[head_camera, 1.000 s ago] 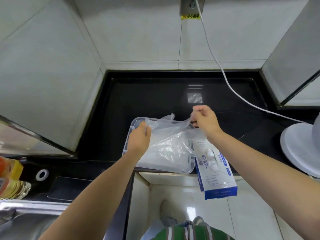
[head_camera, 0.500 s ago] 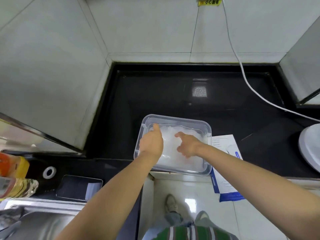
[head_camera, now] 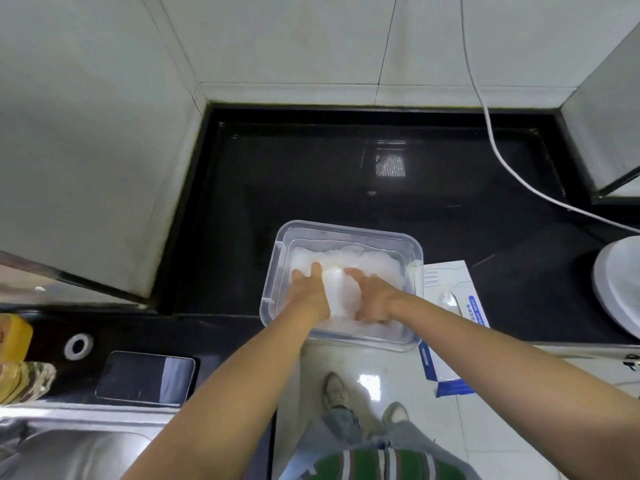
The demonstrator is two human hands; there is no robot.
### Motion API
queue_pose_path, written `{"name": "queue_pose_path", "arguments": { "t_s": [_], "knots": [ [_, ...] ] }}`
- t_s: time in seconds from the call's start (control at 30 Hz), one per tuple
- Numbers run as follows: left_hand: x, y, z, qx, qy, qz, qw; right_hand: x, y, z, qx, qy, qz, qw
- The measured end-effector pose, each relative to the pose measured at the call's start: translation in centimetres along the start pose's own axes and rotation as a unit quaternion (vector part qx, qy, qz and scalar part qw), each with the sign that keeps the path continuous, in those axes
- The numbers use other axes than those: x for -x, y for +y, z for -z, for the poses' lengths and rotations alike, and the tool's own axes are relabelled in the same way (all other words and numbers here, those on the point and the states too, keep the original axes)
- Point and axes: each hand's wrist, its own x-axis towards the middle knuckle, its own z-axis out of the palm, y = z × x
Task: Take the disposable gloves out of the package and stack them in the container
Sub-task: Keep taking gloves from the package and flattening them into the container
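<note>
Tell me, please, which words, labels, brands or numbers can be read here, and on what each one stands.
No text here can be read with certainty.
Glove package: white print on its blue strip, too blurred to read.
Phone: dark screen, no text showing.
Bottle: no legible label.

We stand at a glossy black countertop (head_camera: 346,174) set into a corner of pale tiled walls (head_camera: 277,39) (a light glints off it); white floor tiles (head_camera: 381,358) below.
</note>
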Motion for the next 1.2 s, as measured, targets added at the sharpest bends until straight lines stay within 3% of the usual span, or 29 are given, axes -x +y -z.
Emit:
{"name": "queue_pose_path", "arguments": {
  "t_s": [0.13,0.27,0.37,0.47,0.57,0.63,0.73,0.87,0.97,1.07,1.2],
  "knots": [
    [-0.2,-0.5,-0.5,0.043,-0.025,0.011,0.999,-0.2,0.3,-0.1,0.013,-0.024,-0.016,1.000],
    [0.3,-0.4,-0.1,0.019,-0.049,0.012,0.999,0.0,0.3,-0.3,0.062,-0.040,-0.004,0.997],
    [1.3,-0.2,0.8,-0.036,-0.047,-0.005,0.998,1.1,-0.1,0.6,0.031,-0.032,0.020,0.999],
    [3.2,1.1,1.9,-0.078,0.102,-0.036,0.991,2.3,-0.2,1.8,-0.055,0.094,0.072,0.991],
    [5.1,3.4,2.9,-0.023,0.238,-0.053,0.970,3.4,0.2,3.2,-0.144,0.256,0.153,0.944],
    [6.2,5.4,3.3,0.017,0.279,-0.066,0.958,4.7,1.1,4.4,-0.188,0.327,0.186,0.907],
    [7.9,8.8,3.2,0.078,0.303,-0.108,0.944,6.6,4.2,5.3,-0.205,0.377,0.165,0.888],
    [10.4,13.5,1.6,0.138,0.274,-0.175,0.936,7.6,9.8,4.4,-0.159,0.368,0.064,0.914],
    [11.7,16.2,-0.7,0.176,0.215,-0.202,0.939,8.2,12.7,2.9,-0.077,0.283,-0.005,0.956],
    [12.6,17.9,-3.2,0.149,0.144,-0.200,0.958,8.9,14.0,1.4,-0.003,0.232,-0.007,0.973],
    [12.1,17.9,-6.2,0.132,0.078,-0.167,0.974,8.4,14.4,-0.1,0.030,0.230,0.011,0.973]
  ]
}}
